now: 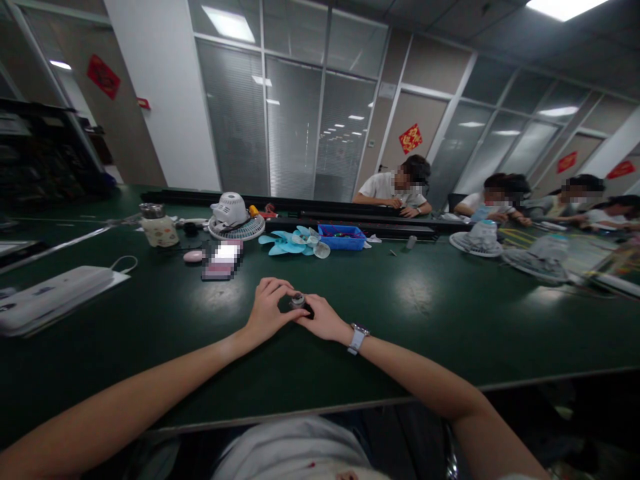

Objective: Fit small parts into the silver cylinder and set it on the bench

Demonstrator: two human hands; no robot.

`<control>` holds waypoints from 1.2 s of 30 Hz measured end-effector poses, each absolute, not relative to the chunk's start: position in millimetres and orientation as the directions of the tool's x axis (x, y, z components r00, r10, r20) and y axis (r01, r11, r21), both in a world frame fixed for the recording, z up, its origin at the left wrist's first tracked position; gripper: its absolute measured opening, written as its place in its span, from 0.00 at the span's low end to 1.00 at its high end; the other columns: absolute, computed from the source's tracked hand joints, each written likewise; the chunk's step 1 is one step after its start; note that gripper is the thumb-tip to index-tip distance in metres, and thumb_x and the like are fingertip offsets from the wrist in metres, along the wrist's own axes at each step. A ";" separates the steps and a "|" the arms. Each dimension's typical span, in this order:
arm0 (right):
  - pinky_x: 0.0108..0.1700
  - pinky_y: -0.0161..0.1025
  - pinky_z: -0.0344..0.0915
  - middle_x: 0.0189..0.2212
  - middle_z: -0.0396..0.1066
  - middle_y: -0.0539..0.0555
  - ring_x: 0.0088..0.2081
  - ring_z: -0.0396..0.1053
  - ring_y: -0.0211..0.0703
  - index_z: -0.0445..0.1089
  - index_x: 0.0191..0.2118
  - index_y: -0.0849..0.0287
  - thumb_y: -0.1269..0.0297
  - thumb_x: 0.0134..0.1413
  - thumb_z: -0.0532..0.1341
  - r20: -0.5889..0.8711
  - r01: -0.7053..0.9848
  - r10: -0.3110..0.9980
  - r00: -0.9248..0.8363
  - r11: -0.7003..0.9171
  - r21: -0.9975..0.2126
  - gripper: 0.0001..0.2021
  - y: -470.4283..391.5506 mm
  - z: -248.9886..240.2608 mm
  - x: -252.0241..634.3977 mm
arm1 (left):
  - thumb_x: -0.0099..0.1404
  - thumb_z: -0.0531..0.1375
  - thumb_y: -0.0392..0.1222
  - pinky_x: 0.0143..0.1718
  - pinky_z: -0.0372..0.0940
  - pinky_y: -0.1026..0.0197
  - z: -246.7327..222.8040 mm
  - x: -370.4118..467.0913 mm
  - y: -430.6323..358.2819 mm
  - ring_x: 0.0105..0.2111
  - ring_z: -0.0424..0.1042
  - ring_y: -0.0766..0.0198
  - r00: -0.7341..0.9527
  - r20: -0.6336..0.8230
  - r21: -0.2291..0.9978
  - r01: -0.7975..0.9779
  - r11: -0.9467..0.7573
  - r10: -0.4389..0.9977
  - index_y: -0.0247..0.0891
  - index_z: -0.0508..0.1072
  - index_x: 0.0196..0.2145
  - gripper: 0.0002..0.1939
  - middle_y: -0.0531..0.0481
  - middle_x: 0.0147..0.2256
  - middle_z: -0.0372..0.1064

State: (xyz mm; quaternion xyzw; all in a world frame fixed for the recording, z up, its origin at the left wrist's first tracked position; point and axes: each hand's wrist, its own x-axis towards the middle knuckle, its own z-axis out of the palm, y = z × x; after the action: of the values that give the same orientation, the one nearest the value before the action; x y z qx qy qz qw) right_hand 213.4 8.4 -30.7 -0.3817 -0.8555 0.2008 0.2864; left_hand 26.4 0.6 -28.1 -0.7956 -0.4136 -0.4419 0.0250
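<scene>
At twelve o'clock, the left hand (270,308) and right hand (324,318) together grip a small metal part (298,301); even fingertip pressure should keep it from tipping. Beyond lie blue fan blades (281,243) at twelve, a blue tray (346,244) at one.

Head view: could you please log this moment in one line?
left grip: around small grey cylindrical part | right grip: around same part | blue rectangular tray: beyond both

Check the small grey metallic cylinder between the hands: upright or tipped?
Looks upright: the small grey metallic cylinder shows its round end upward between left hand and right hand. Slight tilt: cannot tell.
</scene>
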 end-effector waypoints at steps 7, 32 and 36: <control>0.51 0.47 0.63 0.45 0.72 0.58 0.50 0.68 0.50 0.69 0.44 0.59 0.65 0.54 0.65 0.340 0.542 0.764 -0.548 0.635 -0.551 0.11 8.5 -30.4 213.6 | 0.54 0.69 0.54 0.46 0.60 0.51 -25.3 27.1 -1.6 0.46 0.63 0.53 0.275 0.733 0.303 0.687 -0.661 0.622 0.40 0.75 0.37 0.18 0.47 0.40 0.72; 0.50 0.47 0.63 0.44 0.72 0.59 0.47 0.69 0.49 0.69 0.42 0.62 0.67 0.55 0.64 0.310 0.568 0.787 -0.534 0.605 -0.558 0.09 6.5 -28.2 212.6 | 0.62 0.64 0.48 0.54 0.60 0.43 -28.1 26.7 -3.9 0.56 0.55 0.47 0.353 0.712 0.199 0.727 -0.657 0.607 0.52 0.75 0.51 0.19 0.45 0.60 0.56; 0.49 0.46 0.63 0.42 0.72 0.59 0.45 0.69 0.48 0.69 0.41 0.62 0.65 0.55 0.65 0.323 0.565 0.782 -0.533 0.613 -0.552 0.09 8.0 -30.0 212.6 | 0.62 0.64 0.46 0.54 0.59 0.42 -24.9 26.9 -4.0 0.56 0.55 0.47 0.348 0.714 0.212 0.719 -0.662 0.607 0.53 0.75 0.51 0.18 0.45 0.59 0.58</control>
State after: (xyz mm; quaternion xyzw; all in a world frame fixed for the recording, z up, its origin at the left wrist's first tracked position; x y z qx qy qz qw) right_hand 212.6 8.0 -30.0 -0.3945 -0.8536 0.1945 0.2789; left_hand 26.9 -4.0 -24.9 -0.8181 -0.4053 -0.4020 0.0699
